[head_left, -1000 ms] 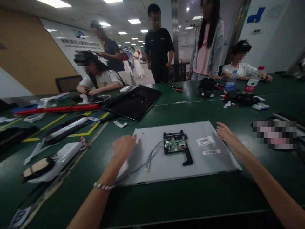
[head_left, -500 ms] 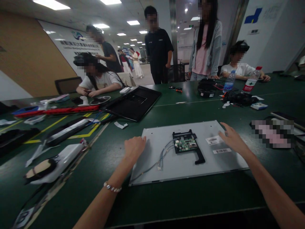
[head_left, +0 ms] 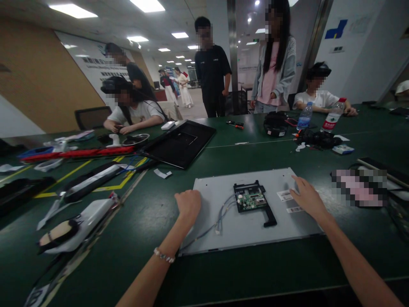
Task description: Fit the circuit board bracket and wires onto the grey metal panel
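Display panel (head_left: 243, 230) under two hands
Left hand (head_left: 188, 204) curled at its edge, grip unclear; right hand (head_left: 306, 198) flat, spread; sliding could snag the loose cable (head_left: 223, 209)

The panel (head_left: 236, 232) under the fingers (head_left: 296, 182) is light grey, the table (head_left: 150, 221) dark green. Left of the fingers on the right hand (head_left: 308, 198) is a green board (head_left: 252, 199) in a black frame (head_left: 270, 218); white, black-striped labels (head_left: 285, 195) lie by them.

Dim indoor scene, bright ceiling panels (head_left: 73, 10) overhead, soft shadows, wide-angle bending at edges, slight blur
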Motion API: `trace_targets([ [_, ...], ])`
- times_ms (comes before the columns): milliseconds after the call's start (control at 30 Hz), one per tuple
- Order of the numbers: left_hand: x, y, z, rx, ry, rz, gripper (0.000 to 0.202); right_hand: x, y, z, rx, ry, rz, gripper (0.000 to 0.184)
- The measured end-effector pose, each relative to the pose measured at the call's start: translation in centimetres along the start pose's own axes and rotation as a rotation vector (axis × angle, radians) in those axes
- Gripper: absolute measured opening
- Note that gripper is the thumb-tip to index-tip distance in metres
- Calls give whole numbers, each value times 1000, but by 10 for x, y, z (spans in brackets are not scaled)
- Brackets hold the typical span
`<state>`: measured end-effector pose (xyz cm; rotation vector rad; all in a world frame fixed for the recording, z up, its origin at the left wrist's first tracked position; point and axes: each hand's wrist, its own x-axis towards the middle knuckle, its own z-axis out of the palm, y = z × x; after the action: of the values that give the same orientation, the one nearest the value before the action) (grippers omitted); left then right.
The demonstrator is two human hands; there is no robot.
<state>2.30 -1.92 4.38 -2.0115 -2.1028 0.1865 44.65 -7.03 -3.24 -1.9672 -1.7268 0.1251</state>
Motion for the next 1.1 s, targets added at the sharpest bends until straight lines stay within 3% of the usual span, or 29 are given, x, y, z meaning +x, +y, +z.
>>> trace_targets([
  [267,1,-6,-6,-6,-97,4,44,-1,-1,0,34,0,15,59],
  [467,-2,-16,0,-66,-34,-2,53,0,3,3,-8,-12,6,59],
  [1100,-1,-23,6,-92,-36,48,54,5,19,6,-55,-25,-43,58],
])
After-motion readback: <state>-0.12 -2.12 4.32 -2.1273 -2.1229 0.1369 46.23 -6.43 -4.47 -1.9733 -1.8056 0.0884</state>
